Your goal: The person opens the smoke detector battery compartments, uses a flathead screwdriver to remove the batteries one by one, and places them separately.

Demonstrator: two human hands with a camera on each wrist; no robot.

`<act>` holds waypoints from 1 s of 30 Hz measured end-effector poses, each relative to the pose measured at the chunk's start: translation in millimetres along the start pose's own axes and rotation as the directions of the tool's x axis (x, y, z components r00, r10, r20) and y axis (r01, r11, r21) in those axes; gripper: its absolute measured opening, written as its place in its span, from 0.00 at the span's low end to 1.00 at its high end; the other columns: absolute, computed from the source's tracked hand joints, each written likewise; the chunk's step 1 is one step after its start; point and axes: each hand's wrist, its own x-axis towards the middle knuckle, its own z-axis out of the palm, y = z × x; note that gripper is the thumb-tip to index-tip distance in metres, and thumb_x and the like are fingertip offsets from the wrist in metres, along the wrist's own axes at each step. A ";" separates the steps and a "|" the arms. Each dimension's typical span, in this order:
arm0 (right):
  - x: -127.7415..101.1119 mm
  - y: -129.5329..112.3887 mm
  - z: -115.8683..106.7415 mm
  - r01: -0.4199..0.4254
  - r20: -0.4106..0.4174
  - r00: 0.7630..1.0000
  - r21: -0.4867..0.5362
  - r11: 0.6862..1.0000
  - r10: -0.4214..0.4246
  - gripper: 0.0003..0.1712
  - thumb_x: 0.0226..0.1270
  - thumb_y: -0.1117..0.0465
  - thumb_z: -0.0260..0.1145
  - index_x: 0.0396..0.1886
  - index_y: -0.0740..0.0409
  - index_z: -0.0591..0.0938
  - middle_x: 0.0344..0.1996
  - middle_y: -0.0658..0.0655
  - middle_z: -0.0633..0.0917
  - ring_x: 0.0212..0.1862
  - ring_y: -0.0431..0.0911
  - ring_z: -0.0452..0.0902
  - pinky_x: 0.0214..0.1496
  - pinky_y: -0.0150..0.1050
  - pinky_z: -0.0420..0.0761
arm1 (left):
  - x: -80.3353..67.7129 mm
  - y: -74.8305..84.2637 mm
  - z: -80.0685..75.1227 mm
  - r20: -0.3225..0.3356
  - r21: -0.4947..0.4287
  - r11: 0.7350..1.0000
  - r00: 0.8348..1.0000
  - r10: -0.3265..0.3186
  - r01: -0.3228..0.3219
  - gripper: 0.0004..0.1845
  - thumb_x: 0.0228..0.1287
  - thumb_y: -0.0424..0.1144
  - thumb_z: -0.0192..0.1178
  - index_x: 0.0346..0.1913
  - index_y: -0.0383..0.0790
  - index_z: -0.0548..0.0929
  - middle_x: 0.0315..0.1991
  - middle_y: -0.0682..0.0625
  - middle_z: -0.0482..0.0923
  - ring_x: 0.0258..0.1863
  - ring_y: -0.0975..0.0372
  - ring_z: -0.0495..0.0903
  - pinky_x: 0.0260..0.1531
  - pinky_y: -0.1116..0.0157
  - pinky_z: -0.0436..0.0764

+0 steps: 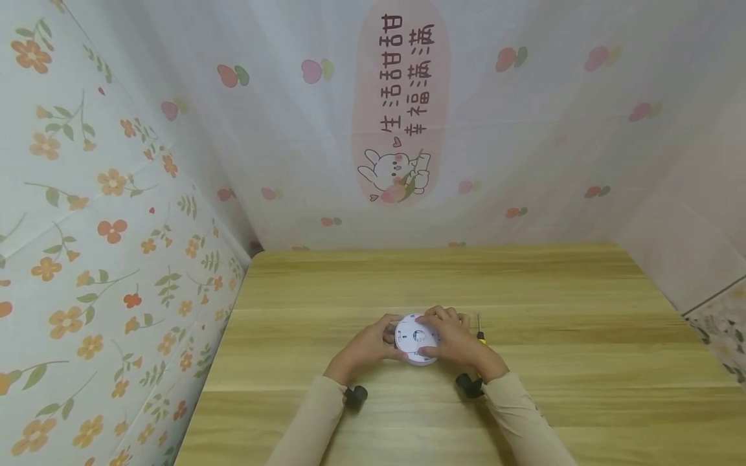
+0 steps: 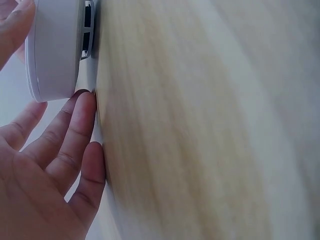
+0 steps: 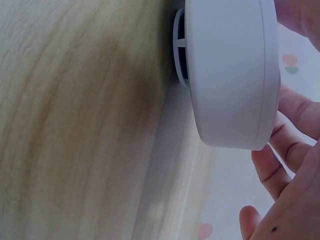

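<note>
A round white smoke detector (image 1: 410,343) lies face down at the middle of the table, its flat back with printed marks and a small opening turned up. My left hand (image 1: 372,343) grips it from the left, thumb at the near rim; in the left wrist view its fingertips meet the white side wall (image 2: 57,55). From the right, my right hand (image 1: 457,340) holds it with fingers and thumb over the back and edge. The right wrist view shows the slotted vent (image 3: 180,47) beneath, right at the wood surface.
Just right of my right hand lies a screwdriver (image 1: 480,336) with a black and yellow handle, partly hidden by the wrist. The wood-grain table (image 1: 291,285) meets a printed curtain (image 1: 291,162) at the back and a flowered one (image 1: 116,272) on the left.
</note>
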 end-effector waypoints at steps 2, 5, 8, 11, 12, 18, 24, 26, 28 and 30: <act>0.0 0.1 0.6 -0.003 -0.001 1.000 -0.002 1.000 0.003 0.34 0.49 0.50 0.76 0.56 0.55 0.79 0.52 0.55 0.76 0.54 0.54 0.66 0.50 0.54 0.58 | -0.4 0.0 0.4 -0.001 0.006 1.000 1.000 -0.004 0.004 0.42 0.50 0.48 0.74 0.68 0.53 0.66 0.54 0.49 0.80 0.51 0.60 0.78 0.53 0.57 0.77; -0.2 -0.1 0.5 -0.005 -0.007 1.000 -0.001 1.000 0.005 0.34 0.49 0.49 0.76 0.56 0.55 0.79 0.52 0.55 0.76 0.54 0.53 0.66 0.51 0.53 0.57 | -0.9 -0.1 0.8 -0.001 0.008 1.000 1.000 -0.001 0.001 0.42 0.51 0.48 0.73 0.69 0.53 0.65 0.53 0.50 0.80 0.51 0.59 0.78 0.54 0.57 0.76; -0.4 -0.9 -0.2 0.006 -0.022 1.000 0.010 1.000 -0.006 0.33 0.49 0.50 0.76 0.55 0.56 0.79 0.51 0.56 0.77 0.53 0.53 0.66 0.51 0.52 0.57 | -1.2 -0.4 0.8 -0.002 0.002 1.000 1.000 0.006 -0.006 0.42 0.51 0.48 0.73 0.69 0.54 0.65 0.52 0.50 0.80 0.52 0.59 0.78 0.55 0.56 0.76; -0.5 -2.0 -0.9 0.019 -0.035 0.999 0.017 1.000 -0.019 0.33 0.48 0.51 0.76 0.54 0.57 0.79 0.51 0.56 0.77 0.53 0.53 0.66 0.49 0.51 0.56 | -1.4 -1.1 0.9 -0.005 0.002 1.000 1.000 0.008 -0.008 0.42 0.50 0.48 0.73 0.69 0.55 0.65 0.53 0.50 0.80 0.53 0.59 0.78 0.55 0.56 0.76; -0.5 -2.4 -1.0 0.023 -0.036 0.999 0.015 1.000 -0.022 0.33 0.48 0.51 0.76 0.54 0.57 0.79 0.51 0.56 0.77 0.52 0.52 0.66 0.49 0.50 0.56 | -1.3 -1.4 0.9 -0.007 0.002 1.000 1.000 0.007 -0.007 0.42 0.50 0.48 0.73 0.68 0.55 0.65 0.53 0.50 0.80 0.53 0.59 0.78 0.55 0.56 0.76; -0.8 -4.3 -1.7 0.033 -0.032 0.999 -0.004 0.999 -0.033 0.33 0.49 0.50 0.76 0.55 0.57 0.79 0.50 0.56 0.77 0.51 0.51 0.66 0.48 0.48 0.57 | -1.8 -2.5 0.6 -0.011 0.009 1.000 1.000 0.007 -0.007 0.42 0.50 0.49 0.73 0.68 0.55 0.65 0.54 0.50 0.80 0.53 0.59 0.79 0.54 0.56 0.76; -0.2 -4.8 -1.5 0.045 -0.033 0.998 -0.030 0.999 -0.046 0.33 0.49 0.50 0.76 0.55 0.57 0.79 0.49 0.55 0.76 0.51 0.51 0.65 0.49 0.50 0.58 | -2.5 -1.3 -0.6 -0.007 0.012 1.000 1.000 0.010 -0.010 0.41 0.51 0.49 0.73 0.69 0.57 0.65 0.58 0.51 0.78 0.54 0.59 0.79 0.55 0.57 0.76; 0.0 -4.7 -1.1 0.041 -0.032 0.999 -0.038 0.998 -0.042 0.33 0.49 0.50 0.76 0.55 0.56 0.79 0.49 0.55 0.76 0.51 0.51 0.65 0.49 0.50 0.58 | -2.0 -1.8 -0.8 -0.003 0.008 1.000 1.000 0.014 -0.014 0.41 0.51 0.48 0.73 0.69 0.56 0.65 0.57 0.50 0.78 0.55 0.59 0.79 0.55 0.57 0.76; 0.1 -4.8 -0.7 0.037 -0.030 0.999 -0.045 0.998 -0.039 0.33 0.49 0.50 0.76 0.55 0.56 0.79 0.49 0.55 0.76 0.51 0.51 0.65 0.49 0.49 0.58 | -1.4 -2.5 -0.9 0.000 0.007 1.000 1.000 0.016 -0.016 0.42 0.51 0.48 0.73 0.69 0.55 0.65 0.56 0.49 0.79 0.55 0.59 0.79 0.56 0.57 0.76; 0.1 -5.2 -0.5 0.035 -0.027 0.999 -0.048 0.998 -0.036 0.33 0.49 0.50 0.76 0.55 0.56 0.79 0.50 0.55 0.76 0.51 0.51 0.65 0.48 0.49 0.58 | -0.8 -3.2 -1.1 0.003 0.004 1.000 1.000 0.017 -0.017 0.42 0.51 0.48 0.73 0.69 0.54 0.65 0.55 0.49 0.80 0.55 0.59 0.79 0.56 0.57 0.76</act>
